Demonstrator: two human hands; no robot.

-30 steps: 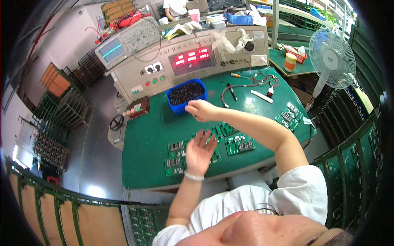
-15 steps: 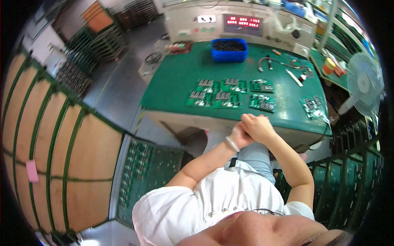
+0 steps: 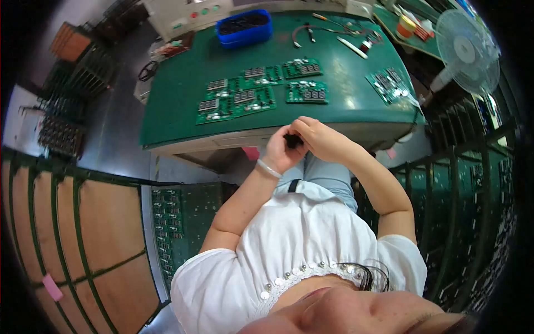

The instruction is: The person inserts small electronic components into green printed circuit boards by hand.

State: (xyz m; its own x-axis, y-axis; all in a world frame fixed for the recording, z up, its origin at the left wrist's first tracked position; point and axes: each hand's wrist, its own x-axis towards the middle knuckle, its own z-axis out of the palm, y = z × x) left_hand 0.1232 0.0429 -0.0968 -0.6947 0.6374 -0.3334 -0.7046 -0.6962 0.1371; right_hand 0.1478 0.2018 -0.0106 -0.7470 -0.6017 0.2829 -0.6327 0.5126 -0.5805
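In front of the table's near edge, both hands are brought together above my lap. My left hand (image 3: 278,153), with a white bracelet at the wrist, is curled around a small dark clump (image 3: 293,140) whose kind I cannot make out. Over it, my right hand (image 3: 316,136) has its fingers bent together against the left fingers; what they pinch, if anything, is hidden. Just beyond lie several green circuit boards with digit displays, among them a board (image 3: 307,93) nearest my hands and another board (image 3: 255,101) to its left.
A blue bin (image 3: 245,37) of thin black parts stands far on the green table (image 3: 183,106). At the right are another board group (image 3: 387,86), a white pen-like tool (image 3: 352,47), wires and a fan (image 3: 466,51). Racks flank me; boards lie on a surface (image 3: 192,217) at lower left.
The view has shifted, so the table sits higher and further left. My clasped hands have parted slightly, and a dark clump now shows between them.
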